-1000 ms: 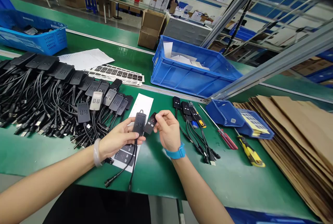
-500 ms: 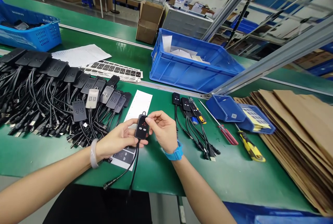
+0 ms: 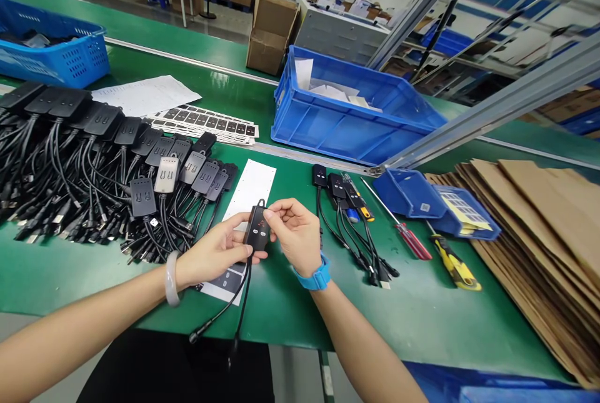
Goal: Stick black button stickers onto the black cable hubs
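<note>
Holding one black controller (image 3: 257,228) in the left hand (image 3: 220,253), thumb and fingers closed around its sides, two cables (image 3: 247,284) hanging below. Right hand (image 3: 297,234) is touching its upper right corner, thumb and index nearly together; can't tell if they're gripping anything. Controller is hovering over the green table (image 3: 284,309), right of the piled units (image 3: 103,120).

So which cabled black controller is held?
The black controller in the left hand, right hand touching its upper right corner; those in the left pile and right cluster lie unheld.
</note>
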`<action>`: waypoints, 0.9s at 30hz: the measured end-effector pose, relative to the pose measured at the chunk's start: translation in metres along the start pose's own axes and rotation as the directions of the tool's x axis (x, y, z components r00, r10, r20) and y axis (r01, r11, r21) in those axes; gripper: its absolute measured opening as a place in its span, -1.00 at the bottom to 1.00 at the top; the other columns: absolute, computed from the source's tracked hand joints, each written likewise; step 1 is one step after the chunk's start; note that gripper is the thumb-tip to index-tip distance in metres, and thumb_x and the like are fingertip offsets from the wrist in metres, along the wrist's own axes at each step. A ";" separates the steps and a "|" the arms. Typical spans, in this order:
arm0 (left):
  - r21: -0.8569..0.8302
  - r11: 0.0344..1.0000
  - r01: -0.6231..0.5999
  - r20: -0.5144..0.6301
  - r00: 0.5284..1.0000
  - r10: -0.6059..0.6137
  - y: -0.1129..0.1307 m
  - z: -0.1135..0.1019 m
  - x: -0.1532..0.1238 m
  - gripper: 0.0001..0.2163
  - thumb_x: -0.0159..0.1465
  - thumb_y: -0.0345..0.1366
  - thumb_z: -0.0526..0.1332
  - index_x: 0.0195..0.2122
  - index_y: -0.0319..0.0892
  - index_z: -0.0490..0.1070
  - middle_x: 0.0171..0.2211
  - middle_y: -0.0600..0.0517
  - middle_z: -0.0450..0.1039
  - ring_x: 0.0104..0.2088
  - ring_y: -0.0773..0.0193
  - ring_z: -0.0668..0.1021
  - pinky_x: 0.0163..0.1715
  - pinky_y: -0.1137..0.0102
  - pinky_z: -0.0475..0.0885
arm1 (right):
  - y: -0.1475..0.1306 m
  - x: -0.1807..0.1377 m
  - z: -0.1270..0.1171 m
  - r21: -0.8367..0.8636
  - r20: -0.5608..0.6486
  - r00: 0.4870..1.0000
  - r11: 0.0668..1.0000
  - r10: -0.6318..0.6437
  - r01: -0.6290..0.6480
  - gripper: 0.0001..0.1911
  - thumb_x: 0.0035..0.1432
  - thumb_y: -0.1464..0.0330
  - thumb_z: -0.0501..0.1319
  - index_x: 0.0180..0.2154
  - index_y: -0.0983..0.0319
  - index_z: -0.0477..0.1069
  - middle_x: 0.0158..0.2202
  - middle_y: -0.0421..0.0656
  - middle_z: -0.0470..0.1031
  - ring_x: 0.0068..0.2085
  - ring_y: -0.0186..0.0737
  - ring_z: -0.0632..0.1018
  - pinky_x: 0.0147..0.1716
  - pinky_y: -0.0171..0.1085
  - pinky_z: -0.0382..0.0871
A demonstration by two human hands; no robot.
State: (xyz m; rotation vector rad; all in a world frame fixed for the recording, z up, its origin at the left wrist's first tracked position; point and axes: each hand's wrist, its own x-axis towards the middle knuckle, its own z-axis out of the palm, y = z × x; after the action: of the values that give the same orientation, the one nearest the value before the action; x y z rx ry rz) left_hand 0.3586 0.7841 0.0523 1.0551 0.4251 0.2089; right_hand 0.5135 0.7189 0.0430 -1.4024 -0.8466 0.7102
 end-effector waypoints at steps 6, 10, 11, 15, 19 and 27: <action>0.031 0.999 -0.029 0.005 1.000 0.029 -0.001 0.001 0.000 -0.51 0.26 -0.31 0.26 0.18 -0.22 0.17 -0.17 -0.15 0.53 -0.18 0.17 0.60 -0.13 0.31 0.47 | 0.002 -0.002 0.001 -0.023 -0.033 0.999 0.999 -0.024 0.024 -0.81 0.05 0.27 0.34 -0.42 0.23 0.40 -0.57 -0.28 0.38 -0.64 -0.44 0.34 -0.72 -0.43 0.25; 0.027 0.999 -0.032 -0.004 0.999 0.032 -0.002 -0.001 0.000 -0.55 0.23 -0.28 0.30 0.11 -0.21 0.21 -0.24 -0.13 0.54 -0.18 0.11 0.61 -0.16 0.30 0.48 | 0.007 -0.003 0.001 -0.096 -0.061 0.993 0.991 -0.099 0.093 -0.85 0.07 0.31 0.33 -0.34 0.21 0.42 -0.53 -0.29 0.34 -0.56 -0.41 0.37 -0.65 -0.42 0.29; 0.016 1.000 -0.018 -0.012 1.000 0.018 -0.002 -0.001 0.000 -0.54 0.22 -0.28 0.31 0.09 -0.20 0.21 -0.26 -0.12 0.55 -0.19 0.10 0.62 -0.16 0.30 0.49 | 0.007 -0.003 0.001 -0.106 -0.056 0.993 0.989 -0.109 0.102 -0.85 0.07 0.31 0.33 -0.30 0.20 0.42 -0.50 -0.29 0.33 -0.52 -0.40 0.38 -0.62 -0.42 0.31; -0.068 0.997 0.035 -0.060 0.997 -0.039 -0.002 -0.004 0.001 -0.58 0.21 -0.25 0.31 0.05 -0.18 0.23 -0.26 -0.08 0.54 -0.25 0.09 0.63 -0.17 0.27 0.51 | 0.009 -0.001 0.002 -0.105 0.083 0.993 0.990 -0.083 0.091 -0.57 0.03 0.30 0.35 -0.03 0.14 0.39 -0.35 -0.23 0.39 -0.39 -0.32 0.45 -0.55 -0.39 0.42; -0.118 0.993 -0.022 -0.155 0.988 0.003 0.000 -0.007 0.003 -0.66 0.29 -0.18 0.22 0.03 -0.16 0.25 -0.21 -0.05 0.51 -0.32 0.20 0.62 -0.21 0.27 0.55 | 0.013 -0.004 0.003 -0.169 0.286 0.955 0.977 -0.076 0.129 -0.24 -0.03 0.30 0.40 0.21 0.13 0.24 -0.13 -0.12 0.50 -0.25 -0.22 0.52 -0.25 -0.24 0.51; 0.112 0.990 -0.089 -0.203 0.973 0.111 -0.005 -0.005 0.004 -0.63 0.30 -0.15 0.19 0.05 -0.15 0.14 -0.35 0.00 0.51 -0.38 0.18 0.64 -0.34 0.33 0.58 | 0.023 -0.012 0.006 -0.126 0.316 0.946 0.985 -0.077 0.122 -0.42 0.20 0.40 0.11 0.26 0.10 0.21 0.05 -0.13 0.49 -0.06 -0.18 0.53 0.01 -0.15 0.43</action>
State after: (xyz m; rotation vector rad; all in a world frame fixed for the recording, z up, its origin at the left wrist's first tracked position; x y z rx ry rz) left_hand 0.3599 0.7874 0.0443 1.1615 0.5773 0.3938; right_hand 0.5034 0.7138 0.0185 -1.3831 -1.2292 0.8173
